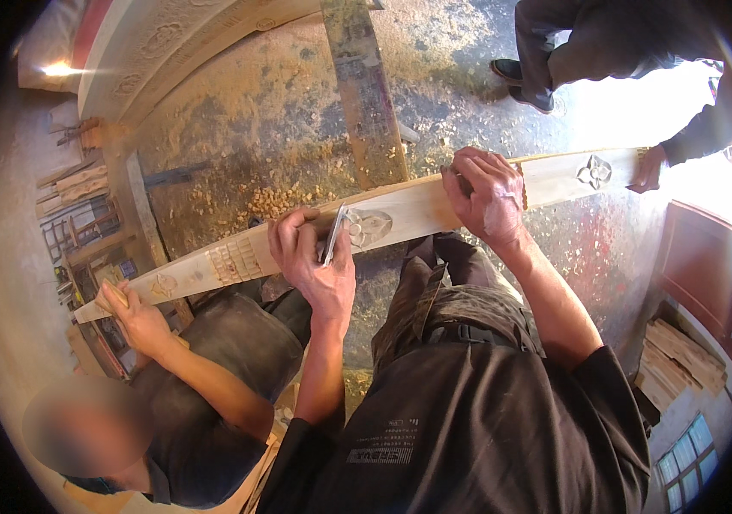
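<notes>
A long pale wooden board [417,208] with carved flower shapes and a ribbed carved patch stretches across in front of me, its left end lower. My left hand [319,270] is closed at the board's middle, fingers bent over the far edge, with a thin flat metal piece [334,233] held upright between thumb and fingers. That piece stands beside a carved flower [370,228]; its exact kind is unclear. Farther right, my right hand [493,206] wraps over the board's far edge, its fingertips partly hidden.
A co-worker's hand [130,317] presses a yellowish block on the board's left end. Another person's hand [651,169] holds its right end. A plank [364,94] lies beyond the board, among wood chips [285,202]. A large curved carved panel [177,51] stands far left.
</notes>
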